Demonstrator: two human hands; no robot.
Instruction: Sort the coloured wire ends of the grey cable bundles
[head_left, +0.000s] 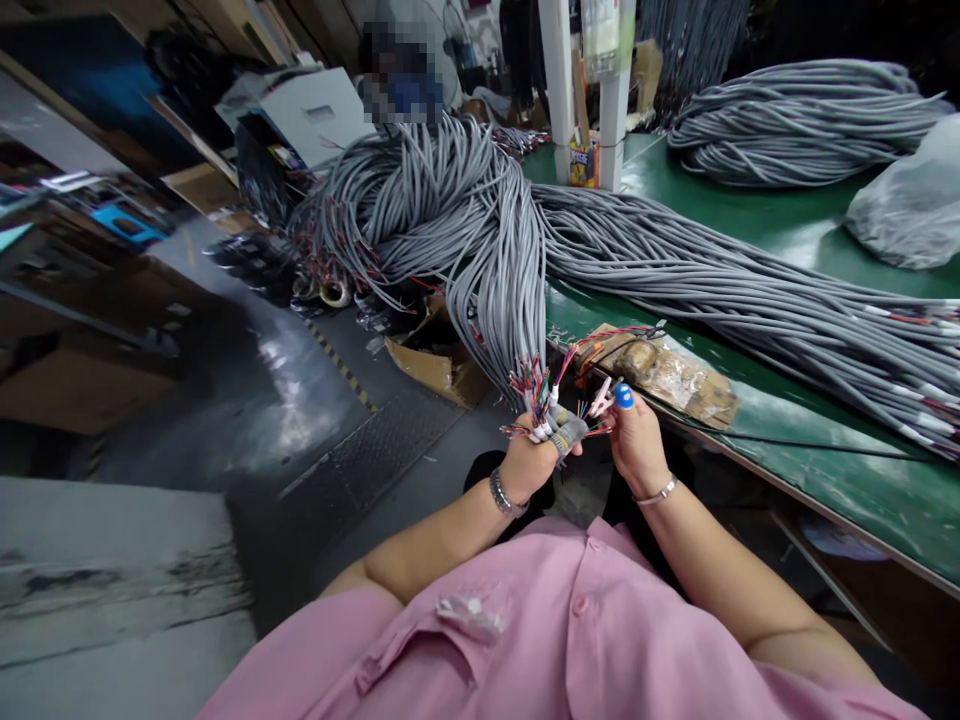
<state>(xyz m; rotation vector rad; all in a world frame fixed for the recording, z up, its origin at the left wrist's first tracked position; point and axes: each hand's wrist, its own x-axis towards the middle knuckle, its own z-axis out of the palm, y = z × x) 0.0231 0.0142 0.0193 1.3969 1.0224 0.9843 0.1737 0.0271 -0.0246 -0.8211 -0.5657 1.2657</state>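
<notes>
My left hand (pixel 534 462), with grey covers on its finger and thumb, is closed around the ends of a bundle of grey cables (pixel 506 310). Their thin coloured wires (pixel 531 385) fan out above the fist, with white bands below the stripped ends. Just to the right, my right hand (pixel 637 445) wears a blue finger cover (pixel 623 396) and pinches a small pale pink clip-like tool (pixel 601 398). That tool points towards a few loose wire ends beside the left hand. Its exact kind is too small to make out.
Long grey cables (pixel 675 250) stretch across the green table (pixel 825 480). A taped wooden block (pixel 667 375) sits at its edge, near my right hand. Further back are a cable coil (pixel 795 120), a plastic bag (pixel 911 200) and a white post (pixel 555 80). A cardboard box (pixel 431 360) stands below.
</notes>
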